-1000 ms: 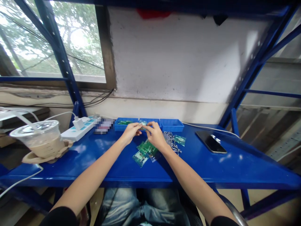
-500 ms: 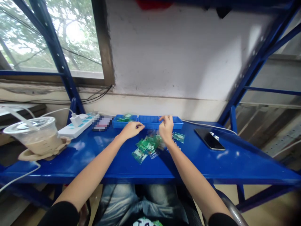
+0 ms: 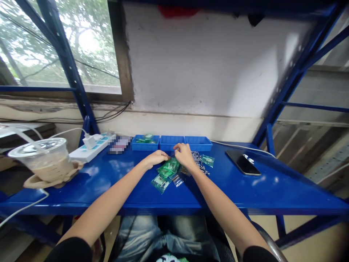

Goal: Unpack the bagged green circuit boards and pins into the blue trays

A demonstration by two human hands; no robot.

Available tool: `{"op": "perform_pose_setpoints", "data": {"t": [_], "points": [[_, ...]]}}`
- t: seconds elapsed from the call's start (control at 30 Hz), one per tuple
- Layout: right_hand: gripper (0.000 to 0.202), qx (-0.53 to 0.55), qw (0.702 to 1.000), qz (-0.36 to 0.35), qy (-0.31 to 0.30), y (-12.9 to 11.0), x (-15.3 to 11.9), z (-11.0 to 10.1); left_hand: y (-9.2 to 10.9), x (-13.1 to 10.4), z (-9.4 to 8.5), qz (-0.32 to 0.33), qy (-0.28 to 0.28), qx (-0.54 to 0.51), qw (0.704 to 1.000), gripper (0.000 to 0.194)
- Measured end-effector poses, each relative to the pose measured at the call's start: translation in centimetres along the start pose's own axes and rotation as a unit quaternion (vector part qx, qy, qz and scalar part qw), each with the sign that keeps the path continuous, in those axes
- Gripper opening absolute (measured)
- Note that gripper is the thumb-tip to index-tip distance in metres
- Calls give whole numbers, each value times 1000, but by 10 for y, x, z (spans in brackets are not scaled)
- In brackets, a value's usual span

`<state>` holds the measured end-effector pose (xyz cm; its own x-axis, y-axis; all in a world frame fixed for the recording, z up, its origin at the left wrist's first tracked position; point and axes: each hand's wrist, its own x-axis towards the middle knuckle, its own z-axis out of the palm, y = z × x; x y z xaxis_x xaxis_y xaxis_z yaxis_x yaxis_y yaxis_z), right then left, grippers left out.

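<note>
A pile of small clear plastic packets with green contents [image 3: 170,168] lies on the blue table in front of me. My left hand [image 3: 157,158] reaches to the pile's far left side, its fingers pressed together at the packets' edge. My right hand [image 3: 184,154] is over the pile's far right side with fingers curled inward; what either hand pinches is too small to make out. Beside my right wrist is a heap of loose metal screw-like pieces [image 3: 198,160], partly hidden by it. A single green packet [image 3: 208,160] lies right of that heap.
Three joined blue bins stand behind the pile; the left bin [image 3: 145,146] holds green packets. On the left are a power strip [image 3: 91,149] and a drink cup [image 3: 46,163] in a cardboard holder. A phone [image 3: 241,163] with white earbuds on it lies right.
Both hands have come down and back from before the bins to the packet pile, and the right has shifted left. More of the metal heap now shows.
</note>
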<state>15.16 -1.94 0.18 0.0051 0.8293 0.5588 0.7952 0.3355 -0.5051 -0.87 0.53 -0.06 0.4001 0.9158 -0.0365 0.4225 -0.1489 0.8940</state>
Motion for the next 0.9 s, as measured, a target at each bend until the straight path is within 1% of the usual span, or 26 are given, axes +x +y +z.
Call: {"op": "perform_pose_setpoints", "data": {"t": [0.1, 0.17, 0.27, 0.33, 0.4, 0.43, 0.47, 0.5, 0.57, 0.6, 0.63, 0.67, 0.73, 0.8, 0.83, 0.9], "points": [[19, 7, 999, -11, -35, -2, -1, 2, -1, 0, -9, 19, 25, -4, 999, 27], [25, 23, 998, -11, -59, -3, -1, 2, -4, 2, -13, 48, 63, 45, 996, 28], [27, 33, 997, 3, -66, -4, -2, 3, -7, 3, -14, 130, 144, 129, 973, 21], [24, 43, 997, 23, -53, -4, -1, 2, -3, 1, -12, 186, 189, 150, 952, 18], [25, 95, 993, 61, -43, -4, 0, 0, 4, -5, -10, 220, 225, 162, 935, 20], [28, 143, 985, 90, -46, -4, 1, -1, 9, -8, -8, 228, 240, 170, 928, 22], [33, 205, 969, 123, -55, -5, 1, -2, 13, -12, -7, 232, 252, 180, 922, 23], [37, 274, 946, 156, -68, -6, 2, -3, 17, -15, -6, 235, 258, 189, 918, 24], [38, 402, 889, 202, -87, -7, 4, -4, 22, -19, -4, 245, 250, 209, 913, 25], [35, 449, 865, 210, -81, -7, 4, -4, 23, -20, -3, 257, 237, 216, 912, 24], [33, 482, 848, 212, -62, -7, 5, -4, 23, -20, -3, 270, 221, 219, 911, 23], [32, 501, 839, 211, -34, -6, 6, -3, 22, -19, -2, 283, 201, 216, 912, 22], [36, 508, 837, 203, 29, -5, 8, -3, 20, -16, -2, 297, 165, 188, 922, 21], [38, 487, 852, 180, 69, -4, 10, -4, 17, -12, -2, 281, 143, 129, 940, 25], [35, 470, 865, 160, 75, -5, 10, -5, 15, -10, -3, 260, 137, 90, 951, 29], [24, 422, 898, 104, 69, -7, 9, -7, 14, -5, -5, 194, 126, -6, 973, 43]]}}
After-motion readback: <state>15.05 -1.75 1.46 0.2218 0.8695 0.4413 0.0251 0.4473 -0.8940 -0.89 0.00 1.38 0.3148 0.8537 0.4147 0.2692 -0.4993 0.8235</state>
